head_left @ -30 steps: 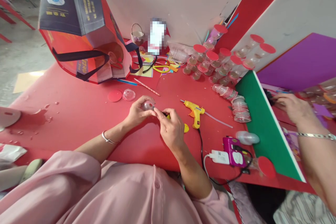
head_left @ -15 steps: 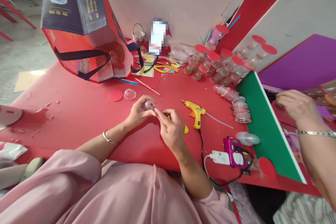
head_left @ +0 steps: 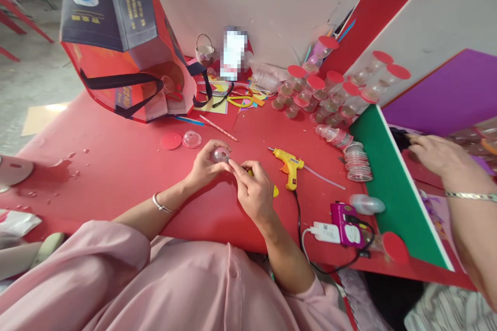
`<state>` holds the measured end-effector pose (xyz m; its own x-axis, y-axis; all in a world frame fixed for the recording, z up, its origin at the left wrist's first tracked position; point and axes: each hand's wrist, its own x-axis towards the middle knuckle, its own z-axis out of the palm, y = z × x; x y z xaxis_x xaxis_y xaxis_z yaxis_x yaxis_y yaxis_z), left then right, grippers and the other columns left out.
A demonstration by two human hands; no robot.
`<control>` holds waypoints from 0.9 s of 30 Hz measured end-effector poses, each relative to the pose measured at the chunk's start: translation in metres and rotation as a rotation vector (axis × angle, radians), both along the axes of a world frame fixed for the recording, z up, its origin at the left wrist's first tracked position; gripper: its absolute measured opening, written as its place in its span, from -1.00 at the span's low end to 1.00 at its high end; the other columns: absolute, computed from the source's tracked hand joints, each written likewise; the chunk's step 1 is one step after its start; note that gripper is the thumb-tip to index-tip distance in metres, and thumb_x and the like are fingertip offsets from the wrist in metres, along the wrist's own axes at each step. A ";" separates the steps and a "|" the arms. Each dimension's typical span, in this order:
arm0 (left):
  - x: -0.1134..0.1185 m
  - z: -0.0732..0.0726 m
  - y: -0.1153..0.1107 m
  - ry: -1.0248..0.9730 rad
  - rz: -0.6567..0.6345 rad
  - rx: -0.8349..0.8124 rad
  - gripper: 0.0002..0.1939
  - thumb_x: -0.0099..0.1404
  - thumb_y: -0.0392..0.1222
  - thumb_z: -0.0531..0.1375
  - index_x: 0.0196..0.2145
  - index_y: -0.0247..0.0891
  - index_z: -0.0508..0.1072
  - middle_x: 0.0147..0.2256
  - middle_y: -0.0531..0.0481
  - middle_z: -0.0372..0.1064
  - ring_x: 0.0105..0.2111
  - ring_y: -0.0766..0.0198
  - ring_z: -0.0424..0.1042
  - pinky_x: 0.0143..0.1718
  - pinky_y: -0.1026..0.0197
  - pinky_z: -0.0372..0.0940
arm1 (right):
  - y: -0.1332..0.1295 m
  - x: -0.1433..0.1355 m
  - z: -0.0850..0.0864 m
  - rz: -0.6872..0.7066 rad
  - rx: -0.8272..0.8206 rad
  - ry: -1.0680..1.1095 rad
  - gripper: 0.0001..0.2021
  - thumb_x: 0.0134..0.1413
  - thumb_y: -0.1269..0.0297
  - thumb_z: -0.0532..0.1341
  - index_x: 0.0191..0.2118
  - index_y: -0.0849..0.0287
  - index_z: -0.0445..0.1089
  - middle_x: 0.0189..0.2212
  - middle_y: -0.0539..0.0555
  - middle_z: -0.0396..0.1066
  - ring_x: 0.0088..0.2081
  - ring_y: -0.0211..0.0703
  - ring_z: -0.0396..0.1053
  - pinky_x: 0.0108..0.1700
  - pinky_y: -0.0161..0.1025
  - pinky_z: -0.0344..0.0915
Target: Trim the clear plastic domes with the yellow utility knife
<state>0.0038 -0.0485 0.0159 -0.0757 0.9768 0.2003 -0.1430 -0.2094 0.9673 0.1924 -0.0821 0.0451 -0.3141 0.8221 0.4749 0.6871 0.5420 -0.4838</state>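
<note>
Between the thumb and fingers of my left hand (head_left: 209, 163) is a small clear plastic dome lid (head_left: 220, 155) with a round hole in its top. My right hand (head_left: 254, 189) is closed around a yellow-handled tool (head_left: 276, 191); the handle's end sticks out past the palm. Its working end meets the lid near my fingertips, and my fingers hide what kind of tool it is. Beyond my left hand lie another clear dome lid (head_left: 191, 139) and a flat red disc (head_left: 171, 140). A yellow glue gun (head_left: 288, 165) rests to the right of my right hand.
A large red and dark-blue bag (head_left: 128, 57) stands at the back left. Clear containers with red discs (head_left: 316, 82) and stacked lids (head_left: 357, 162) line the right, by a green divider (head_left: 404, 191). A purple power adapter (head_left: 347, 224) has cables. Another person's hand (head_left: 437, 154) is beyond.
My hands stay almost still, with the dome lid and tool in the same place. Beyond the divider, the other person's forearm has shifted slightly.
</note>
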 end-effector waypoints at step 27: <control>0.000 -0.003 0.002 0.015 0.004 0.007 -0.31 -0.11 0.23 0.59 -0.16 -0.24 0.52 -0.22 -0.05 0.45 -0.35 0.29 0.41 -0.31 0.25 0.34 | -0.002 -0.002 -0.001 -0.023 0.023 -0.028 -0.62 0.43 0.39 0.19 0.21 -0.11 0.54 -0.16 0.09 0.50 -0.13 -0.20 0.49 -0.10 -0.29 0.41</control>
